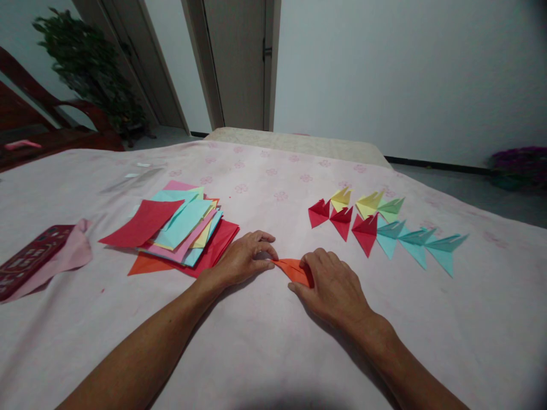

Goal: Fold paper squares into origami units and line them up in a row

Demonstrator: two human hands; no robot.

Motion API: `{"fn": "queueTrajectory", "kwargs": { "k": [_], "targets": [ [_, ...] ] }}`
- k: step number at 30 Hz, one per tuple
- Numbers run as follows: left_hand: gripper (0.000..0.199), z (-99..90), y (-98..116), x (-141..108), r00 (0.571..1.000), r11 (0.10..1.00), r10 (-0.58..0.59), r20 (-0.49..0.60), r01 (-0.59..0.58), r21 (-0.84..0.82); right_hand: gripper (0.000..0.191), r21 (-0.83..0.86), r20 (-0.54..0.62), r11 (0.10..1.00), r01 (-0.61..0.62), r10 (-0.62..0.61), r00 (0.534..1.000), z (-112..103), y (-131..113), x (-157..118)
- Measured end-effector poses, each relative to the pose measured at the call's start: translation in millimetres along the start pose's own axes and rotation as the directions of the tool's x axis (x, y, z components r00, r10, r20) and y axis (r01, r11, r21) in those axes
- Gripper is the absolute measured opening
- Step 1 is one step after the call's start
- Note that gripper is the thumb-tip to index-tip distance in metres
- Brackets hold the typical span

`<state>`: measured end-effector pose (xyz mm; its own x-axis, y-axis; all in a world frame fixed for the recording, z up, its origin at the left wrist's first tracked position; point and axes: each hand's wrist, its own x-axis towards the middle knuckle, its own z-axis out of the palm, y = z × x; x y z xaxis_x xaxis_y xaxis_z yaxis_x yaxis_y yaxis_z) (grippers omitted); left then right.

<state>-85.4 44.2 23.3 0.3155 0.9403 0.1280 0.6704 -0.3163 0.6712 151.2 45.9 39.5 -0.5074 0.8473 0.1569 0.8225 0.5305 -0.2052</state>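
Observation:
A folded piece of orange paper [294, 271] lies low over the table between my two hands. My left hand [245, 256] pinches its narrow left tip between thumb and fingers. Around its wider right end my right hand [333, 282] is closed, thumb below and fingers on top, hiding part of the folds. Left of my left hand is a loose pile of coloured paper sheets, with a red sheet [145, 223] on top and light blue sheets [192, 219] beside it. To the right of my right hand stand folded paper birds in red [365, 232], yellow, green and light blue [447, 250].
A pink-patterned cloth [265, 353] covers the table. At the far left lies a dark red patterned packet [32, 256] on pink material [74, 250]. Clear plastic wrapping [132, 179] rests behind the pile. Beyond are a wooden chair [94, 122], a plant [81, 57] and a door [237, 62].

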Motion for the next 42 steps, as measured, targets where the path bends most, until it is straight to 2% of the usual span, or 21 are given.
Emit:
{"fn": "queueTrajectory", "kwargs": {
  "k": [8,16,23,28,30,42],
  "targets": [
    [0.019,11.3,4,-1,0.998,0.995,-0.035,-0.045,0.039,0.094,0.033,-0.017,0.055,1.000,0.003,-0.002,0.998,-12,6,1],
    [0.016,9.0,6,2,0.999,0.995,-0.044,-0.015,0.045,0.090,0.031,0.050,0.135,0.998,-0.050,0.042,0.990,-18,11,3],
    [0.013,6.7,0,1,0.999,0.999,-0.034,-0.007,0.034,0.017,0.029,0.067,0.103,0.996,0.057,-0.063,0.993,-9,10,1],
    [0.015,7.1,-4,0,0.999,0.999,-0.020,-0.031,0.019,-0.026,0.049,0.099,0.134,0.981,0.166,-0.179,0.975,-5,11,1],
    [0.013,7.7,-4,0,0.999,1.000,-0.015,-0.038,0.014,-0.026,0.051,0.092,0.151,0.977,0.192,-0.204,0.967,-5,11,2],
    [0.007,14.7,-5,-4,0.989,0.994,-0.069,-0.127,0.058,-0.091,0.056,0.084,0.195,0.966,0.244,-0.256,0.947,-8,6,5]
  ]
}}
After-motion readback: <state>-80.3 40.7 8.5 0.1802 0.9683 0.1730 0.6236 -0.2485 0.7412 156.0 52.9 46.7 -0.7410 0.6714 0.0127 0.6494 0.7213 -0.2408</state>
